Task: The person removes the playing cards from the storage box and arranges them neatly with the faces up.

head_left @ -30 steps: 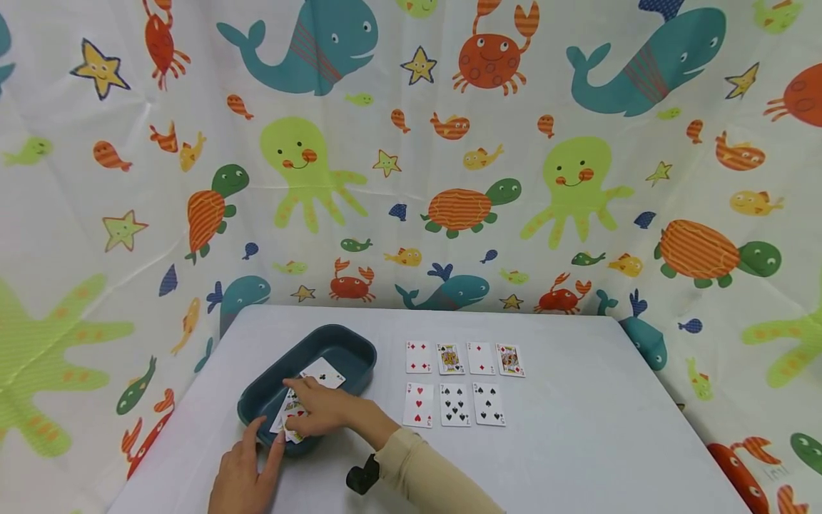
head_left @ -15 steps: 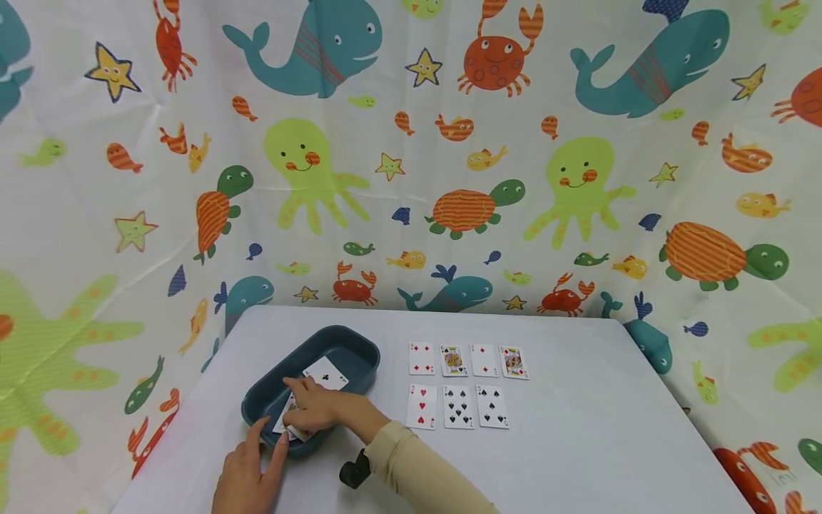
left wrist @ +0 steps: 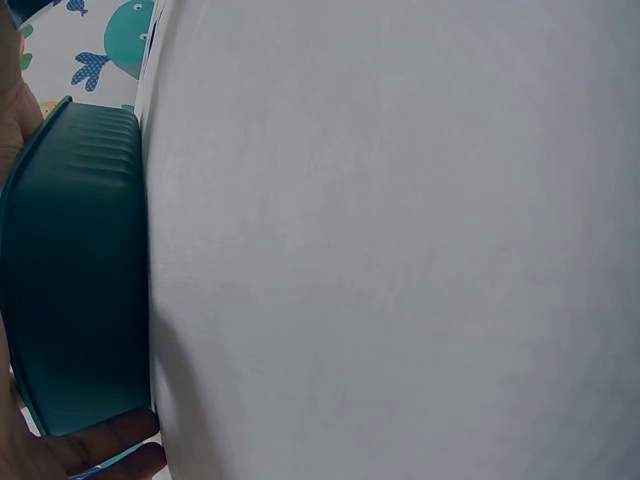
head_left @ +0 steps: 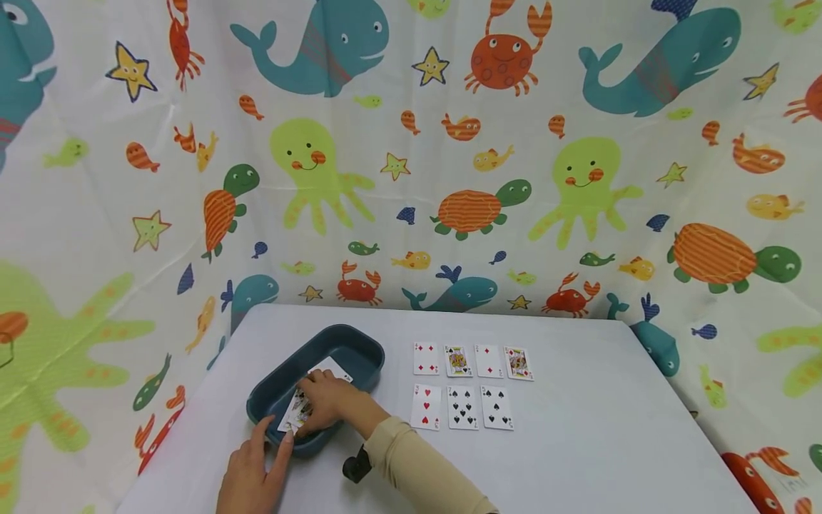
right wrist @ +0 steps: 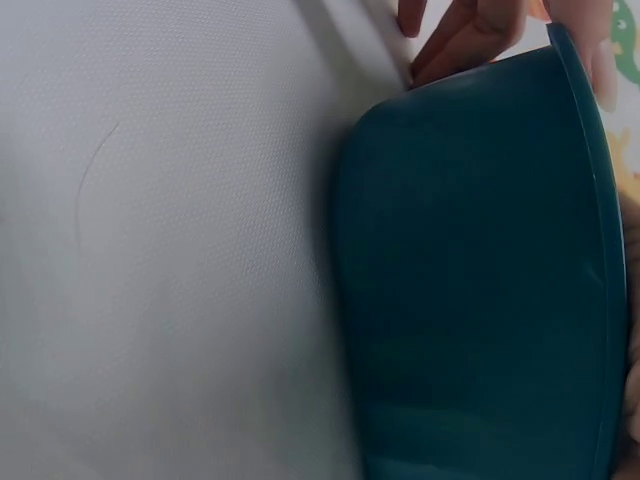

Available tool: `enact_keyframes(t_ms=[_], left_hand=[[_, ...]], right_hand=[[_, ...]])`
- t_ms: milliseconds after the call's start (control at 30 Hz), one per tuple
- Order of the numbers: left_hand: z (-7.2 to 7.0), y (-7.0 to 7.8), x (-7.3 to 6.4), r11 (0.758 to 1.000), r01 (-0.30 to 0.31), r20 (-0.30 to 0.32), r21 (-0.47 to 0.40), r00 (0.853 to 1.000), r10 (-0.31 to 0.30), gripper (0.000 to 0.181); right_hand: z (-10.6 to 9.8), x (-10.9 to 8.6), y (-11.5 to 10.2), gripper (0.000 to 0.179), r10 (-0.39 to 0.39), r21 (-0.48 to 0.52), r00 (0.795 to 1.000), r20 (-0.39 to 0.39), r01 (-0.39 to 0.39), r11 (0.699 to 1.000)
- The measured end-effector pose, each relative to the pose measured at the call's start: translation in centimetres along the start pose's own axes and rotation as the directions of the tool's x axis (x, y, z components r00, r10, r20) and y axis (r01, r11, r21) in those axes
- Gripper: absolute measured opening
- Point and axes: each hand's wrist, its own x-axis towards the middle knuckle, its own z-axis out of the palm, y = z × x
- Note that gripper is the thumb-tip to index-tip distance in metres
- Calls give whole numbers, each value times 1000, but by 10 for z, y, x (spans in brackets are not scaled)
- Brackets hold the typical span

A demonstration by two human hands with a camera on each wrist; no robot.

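In the head view, a dark teal plastic bin (head_left: 366, 357) stands on the left of the table with loose playing cards in it. My left hand (head_left: 252, 471) grips its near-left end, thumb and fingers spread around the corner; the left wrist view shows fingers (left wrist: 105, 440) against the outer wall. My right hand (head_left: 330, 403) reaches inside with bent fingers, thumb and fingers about a card that it mostly hides. A face card (head_left: 295, 414) shows beside that hand, and a club card (head_left: 332, 368) lies beyond it.
Right of the bin, several face-up cards form a back row, with a four of diamonds (head_left: 426, 358) at its left end. Three more lie in front, including a heart card (head_left: 426, 407). A sea-animal curtain (head_left: 411, 143) hangs behind the white table (head_left: 578, 428).
The right hand has drawn its thumb and fingers over the cards in the bin; a tilted card under it is now largely hidden. The left hand stays on the bin. The head view has turned slightly left.
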Motion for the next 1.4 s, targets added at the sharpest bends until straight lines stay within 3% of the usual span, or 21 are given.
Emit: enact_keyframes(t_ms=[333, 733, 1000, 1200, 1400], left_hand=[[0, 1, 3, 1000, 10, 5, 1, 1000, -10, 77], [0, -1, 3, 1000, 8, 12, 2, 1000, -8, 78], [1, -2, 0, 1000, -16, -14, -9, 1000, 16, 74], [2, 0, 0, 1000, -5, -7, -1, 1000, 5, 75], [2, -1, 2, 1000, 6, 12, 17, 1000, -6, 74]], right_hand=[[-3, 4, -3, 75, 57, -1, 998, 36, -57, 998], [-2, 6, -1, 72, -6, 5, 1000, -3, 6, 1000], [-3, 2, 4, 65, -59, 106, 997, -48, 64, 992], [-5, -4, 11, 57, -60, 245, 993, -99, 82, 966], [-9, -13, 18, 58, -87, 315, 982, -170, 137, 939]])
